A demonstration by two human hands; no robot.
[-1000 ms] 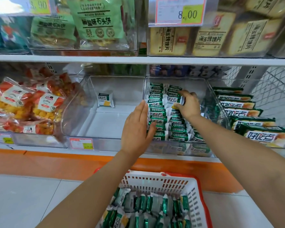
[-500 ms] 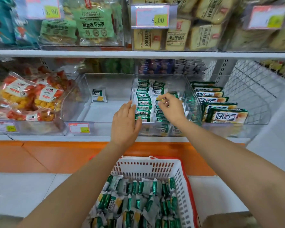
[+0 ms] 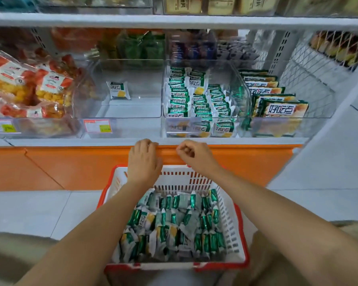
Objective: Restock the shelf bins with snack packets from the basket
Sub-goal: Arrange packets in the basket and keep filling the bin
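Note:
A white basket with a red rim (image 3: 228,213) stands on the floor below me, holding several green and white snack packets (image 3: 170,226). On the lower shelf, a clear bin (image 3: 244,96) holds rows of the same packets (image 3: 196,100). The clear bin to its left (image 3: 132,112) holds a single packet (image 3: 118,90). My left hand (image 3: 144,159) and my right hand (image 3: 194,156) hover over the basket's far rim, in front of the shelf's orange base. Both have loosely curled fingers and hold nothing.
A bin of orange and red snack bags (image 3: 29,89) fills the shelf's left side. Larger green packs (image 3: 281,108) stand at the right beside a wire mesh divider (image 3: 310,65). An upper shelf board (image 3: 174,19) overhangs the bins. My knees flank the basket.
Both hands have drawn back out of the packet bin and down to the basket's far rim. The view has tilted down, showing more of the basket.

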